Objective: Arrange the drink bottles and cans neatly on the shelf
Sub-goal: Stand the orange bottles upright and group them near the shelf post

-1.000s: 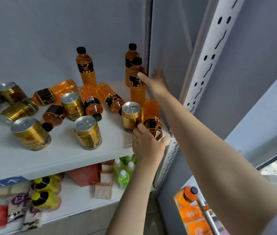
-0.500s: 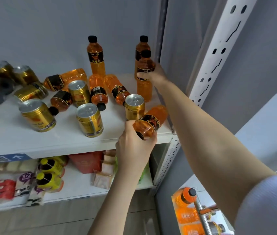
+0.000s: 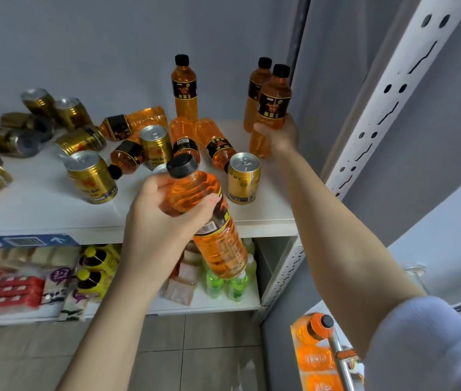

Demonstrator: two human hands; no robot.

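Observation:
My left hand (image 3: 164,221) grips an orange drink bottle (image 3: 209,221) with a black cap, lifted off the white shelf (image 3: 40,215) in front of its edge, cap up and tilted. My right hand (image 3: 278,136) holds an upright orange bottle (image 3: 273,108) at the shelf's back right, next to another upright bottle (image 3: 257,88). A third bottle (image 3: 184,88) stands at the back middle. Several orange bottles (image 3: 216,142) lie on their sides. Gold cans stand upright (image 3: 243,179) or lie tipped (image 3: 92,179) across the shelf.
A white perforated upright (image 3: 378,108) bounds the shelf on the right, the grey wall behind. The lower shelf (image 3: 195,303) holds green bottles (image 3: 223,283), yellow-capped bottles and red packs. More orange bottles (image 3: 314,334) sit at the lower right beside a metal bar.
My left hand has lifted the lying bottle off the shelf's front edge and turned it cap up. My right hand has closed around the upright bottle at the back right.

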